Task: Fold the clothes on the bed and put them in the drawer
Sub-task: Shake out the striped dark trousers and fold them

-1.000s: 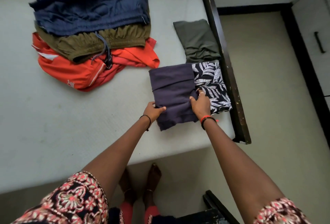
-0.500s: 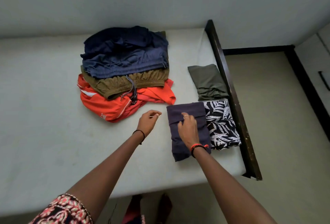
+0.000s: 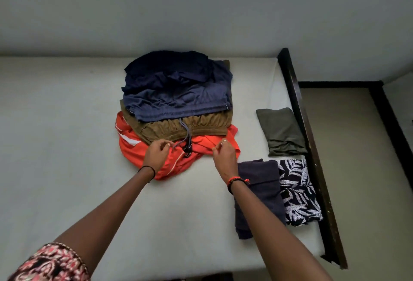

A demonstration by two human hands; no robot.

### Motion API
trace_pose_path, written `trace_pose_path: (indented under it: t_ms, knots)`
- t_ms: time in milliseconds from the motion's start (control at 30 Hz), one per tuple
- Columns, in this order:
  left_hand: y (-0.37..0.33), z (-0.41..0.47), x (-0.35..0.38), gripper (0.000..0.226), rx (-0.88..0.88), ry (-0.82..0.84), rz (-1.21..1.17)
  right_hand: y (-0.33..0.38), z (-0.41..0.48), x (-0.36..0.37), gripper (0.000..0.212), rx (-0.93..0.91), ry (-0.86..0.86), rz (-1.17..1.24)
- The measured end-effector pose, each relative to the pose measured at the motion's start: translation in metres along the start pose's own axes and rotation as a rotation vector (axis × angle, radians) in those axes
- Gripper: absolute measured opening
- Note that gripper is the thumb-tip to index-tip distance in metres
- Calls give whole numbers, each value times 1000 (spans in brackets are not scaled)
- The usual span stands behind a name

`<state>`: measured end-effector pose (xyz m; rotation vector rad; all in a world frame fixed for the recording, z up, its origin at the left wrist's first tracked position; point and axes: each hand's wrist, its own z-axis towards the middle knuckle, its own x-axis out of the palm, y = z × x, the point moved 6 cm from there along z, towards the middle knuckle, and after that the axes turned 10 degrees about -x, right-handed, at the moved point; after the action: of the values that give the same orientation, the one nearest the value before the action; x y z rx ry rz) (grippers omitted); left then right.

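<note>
A loose pile of clothes lies mid-bed: a dark navy garment (image 3: 169, 70) on top, blue shorts (image 3: 178, 104), olive-brown shorts (image 3: 201, 127) with a hanging drawstring, and an orange-red garment (image 3: 131, 153) at the bottom. Both hands hover at the pile's near edge over the orange-red garment. My left hand (image 3: 156, 154) has its fingers loosely curled beside the drawstring end. My right hand (image 3: 223, 155) is also loosely curled and grips nothing. On the right lie three folded pieces: a dark purple one (image 3: 261, 175), a leaf-print one (image 3: 297, 191) and an olive-grey one (image 3: 281, 130).
The pale mattress (image 3: 67, 146) stretches left of the pile. A dark wooden bed rail (image 3: 299, 124) runs along the right edge, close to the folded pieces. Beyond it is beige floor (image 3: 357, 168). A plain wall (image 3: 201, 12) backs the bed.
Both hands have left the folded purple garment, which now lies beside the leaf-print one. They moved up and left to the near edge of the unfolded pile. The view has lifted.
</note>
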<state>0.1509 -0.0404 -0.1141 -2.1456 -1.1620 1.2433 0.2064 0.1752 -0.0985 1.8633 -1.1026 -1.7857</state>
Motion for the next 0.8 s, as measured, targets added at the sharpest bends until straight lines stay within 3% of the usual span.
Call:
trace_pose_path:
  t_ms: [233, 433, 533, 600, 700, 800]
  knots:
    - [25, 82, -36, 22, -94, -230, -13, -27, 93, 8, 28, 81, -28, 15]
    - [40, 146, -59, 60, -283, -448, -137, -51, 172, 27, 47, 114, -76, 47]
    - [43, 165, -58, 39, -305, -401, -98, -67, 202, 30, 67, 264, -107, 187]
    - [43, 168, -62, 15, -318, -403, -73, -75, 216, 35, 60, 316, -58, 209]
    - [43, 167, -71, 12, -335, -446, -14, -80, 227, 37, 26, 318, -59, 196]
    - [41, 158, -73, 20, -292, -452, -91, -72, 224, 34, 37, 259, -63, 160]
